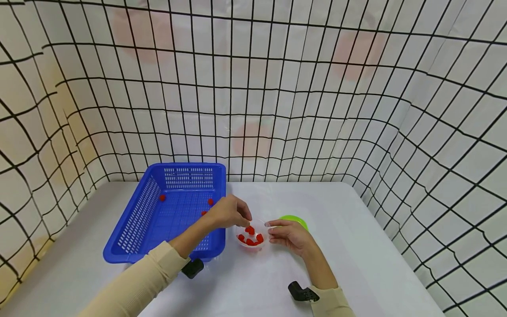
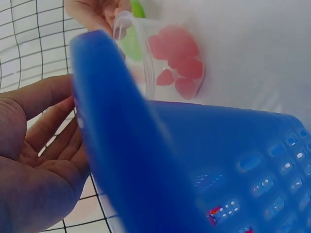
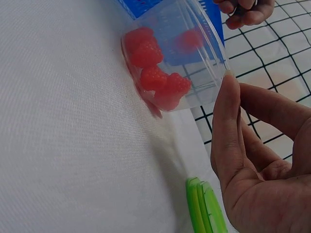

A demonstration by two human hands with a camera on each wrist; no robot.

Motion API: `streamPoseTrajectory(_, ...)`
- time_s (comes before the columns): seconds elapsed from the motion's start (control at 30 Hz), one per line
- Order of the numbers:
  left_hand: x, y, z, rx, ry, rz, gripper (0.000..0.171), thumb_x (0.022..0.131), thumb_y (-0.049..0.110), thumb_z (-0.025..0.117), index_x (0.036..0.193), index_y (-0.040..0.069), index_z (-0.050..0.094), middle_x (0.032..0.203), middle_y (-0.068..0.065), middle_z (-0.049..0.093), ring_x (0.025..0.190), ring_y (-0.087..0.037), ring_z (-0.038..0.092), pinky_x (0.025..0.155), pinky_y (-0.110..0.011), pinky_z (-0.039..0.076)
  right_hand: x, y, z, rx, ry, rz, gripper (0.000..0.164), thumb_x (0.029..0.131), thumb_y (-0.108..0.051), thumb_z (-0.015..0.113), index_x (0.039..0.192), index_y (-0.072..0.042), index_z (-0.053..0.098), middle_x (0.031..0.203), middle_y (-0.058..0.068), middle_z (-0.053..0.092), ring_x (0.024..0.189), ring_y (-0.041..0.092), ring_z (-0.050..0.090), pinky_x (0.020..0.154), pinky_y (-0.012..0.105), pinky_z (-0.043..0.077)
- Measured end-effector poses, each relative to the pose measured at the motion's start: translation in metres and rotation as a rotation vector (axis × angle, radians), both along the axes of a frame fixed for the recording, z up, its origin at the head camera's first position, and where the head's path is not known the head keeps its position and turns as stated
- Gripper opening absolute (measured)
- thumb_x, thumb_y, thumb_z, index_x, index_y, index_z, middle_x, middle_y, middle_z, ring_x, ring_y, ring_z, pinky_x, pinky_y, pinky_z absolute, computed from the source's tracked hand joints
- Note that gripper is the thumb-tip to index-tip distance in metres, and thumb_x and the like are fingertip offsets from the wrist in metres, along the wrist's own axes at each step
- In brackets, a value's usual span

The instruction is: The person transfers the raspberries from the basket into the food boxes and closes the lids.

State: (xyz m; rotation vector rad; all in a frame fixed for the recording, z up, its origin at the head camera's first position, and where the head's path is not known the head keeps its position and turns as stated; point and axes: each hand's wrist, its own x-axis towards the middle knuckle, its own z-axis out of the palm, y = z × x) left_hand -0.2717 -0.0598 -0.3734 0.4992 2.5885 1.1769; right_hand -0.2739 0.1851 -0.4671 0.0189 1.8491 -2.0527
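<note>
A clear plastic tub (image 1: 252, 247) stands on the table with several red raspberries (image 3: 154, 77) in its bottom. Over its left side is my left hand (image 1: 230, 213), its fingers bent downward; the wrist views show nothing between them. One raspberry (image 3: 189, 41) is separate from the rest, within the tub and below those fingers. My right hand (image 1: 291, 236) holds the tub's rim at the right with its fingertips. Beyond that hand lies a bright green lid (image 1: 295, 219), partly hidden by it.
A blue plastic basket (image 1: 115, 237) with perforated sides stands at the left, close to the tub. A few raspberries (image 1: 163, 198) lie inside it; its right rim passes under my left forearm. Black wire mesh (image 1: 253, 105) in front of white sheeting encloses the back and sides.
</note>
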Motion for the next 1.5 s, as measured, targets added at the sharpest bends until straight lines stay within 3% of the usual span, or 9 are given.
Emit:
streamPoseTrajectory(0.17, 0.001, -0.004, 0.005, -0.002, -0.016, 0.03, 0.008, 0.085, 0.012, 0.081, 0.092, 0.013, 0.077, 0.086, -0.001, 0.074, 0.08, -0.019, 0.07, 0.08, -0.036, 0.063, 0.0, -0.001, 0.0, 0.001, -0.01, 0.0, 0.037, 0.094, -0.004, 0.069, 0.128, 0.008, 0.063, 0.112, 0.018, 0.073, 0.072, 0.018, 0.073, 0.077, 0.03, 0.063)
streamPoseTrajectory(0.37, -0.002, -0.022, 0.02, 0.03, -0.016, 0.078, 0.01, 0.087, 0.016, 0.08, 0.096, 0.013, 0.078, 0.086, -0.002, 0.074, 0.078, -0.02, 0.07, 0.077, -0.033, 0.063, 0.0, -0.001, -0.001, 0.007, 0.001, 0.006, 0.037, 0.094, -0.006, 0.069, 0.128, 0.009, 0.063, 0.115, 0.02, 0.071, 0.072, 0.018, 0.073, 0.076, 0.03, 0.063)
streamPoseTrajectory(0.57, -0.01, -0.05, 0.04, 0.035, -0.012, 0.108, 0.012, 0.09, 0.016, 0.077, 0.1, 0.009, 0.077, 0.092, -0.007, 0.073, 0.084, -0.025, 0.07, 0.079, -0.033, 0.062, 0.001, -0.001, -0.001, -0.001, -0.009, 0.002, 0.039, 0.092, -0.004, 0.07, 0.128, 0.009, 0.062, 0.119, 0.022, 0.07, 0.072, 0.017, 0.072, 0.076, 0.03, 0.063)
streamPoseTrajectory(0.73, -0.021, -0.085, 0.044, 0.026, -0.001, 0.129, 0.015, 0.091, 0.014, 0.075, 0.102, 0.005, 0.075, 0.092, -0.01, 0.075, 0.079, -0.02, 0.069, 0.076, -0.03, 0.061, 0.001, -0.001, 0.0, -0.002, -0.017, -0.001, 0.039, 0.092, -0.003, 0.071, 0.128, 0.009, 0.062, 0.121, 0.022, 0.07, 0.072, 0.017, 0.072, 0.076, 0.03, 0.063)
streamPoseTrajectory(0.97, -0.036, -0.125, 0.032, -0.087, 0.009, 0.176, 0.016, 0.091, 0.016, 0.075, 0.101, 0.003, 0.075, 0.085, -0.008, 0.073, 0.077, -0.019, 0.068, 0.073, -0.03, 0.06, 0.0, 0.001, -0.002, -0.002, -0.008, 0.0, 0.04, 0.092, -0.003, 0.071, 0.129, 0.01, 0.061, 0.117, 0.021, 0.071, 0.072, 0.017, 0.072, 0.075, 0.03, 0.063)
streamPoseTrajectory(1.1, -0.041, -0.137, 0.022, -0.144, -0.042, 0.162, 0.016, 0.091, 0.015, 0.075, 0.099, 0.001, 0.075, 0.082, -0.007, 0.073, 0.078, -0.021, 0.069, 0.076, -0.035, 0.061, 0.0, 0.001, -0.005, 0.002, -0.011, -0.002, 0.041, 0.091, -0.003, 0.071, 0.129, 0.01, 0.061, 0.115, 0.018, 0.072, 0.072, 0.017, 0.072, 0.076, 0.03, 0.063)
streamPoseTrajectory(1.33, -0.047, -0.151, 0.008, -0.15, -0.148, 0.071, 0.02, 0.086, 0.005, 0.075, 0.103, -0.006, 0.073, 0.094, -0.014, 0.075, 0.09, -0.031, 0.074, 0.083, -0.042, 0.063, -0.001, 0.001, -0.004, -0.013, -0.006, 0.002, 0.04, 0.091, -0.001, 0.071, 0.128, 0.01, 0.062, 0.114, 0.018, 0.072, 0.071, 0.017, 0.072, 0.075, 0.029, 0.063)
streamPoseTrajectory(1.5, -0.053, -0.15, -0.003, -0.201, -0.208, 0.028, 0.024, 0.084, 0.005, 0.077, 0.106, -0.005, 0.074, 0.097, -0.012, 0.074, 0.089, -0.026, 0.072, 0.083, -0.04, 0.063, -0.001, 0.002, -0.003, -0.027, -0.006, 0.015, 0.041, 0.091, 0.0, 0.069, 0.129, 0.012, 0.06, 0.113, 0.016, 0.072, 0.071, 0.016, 0.071, 0.074, 0.029, 0.063)
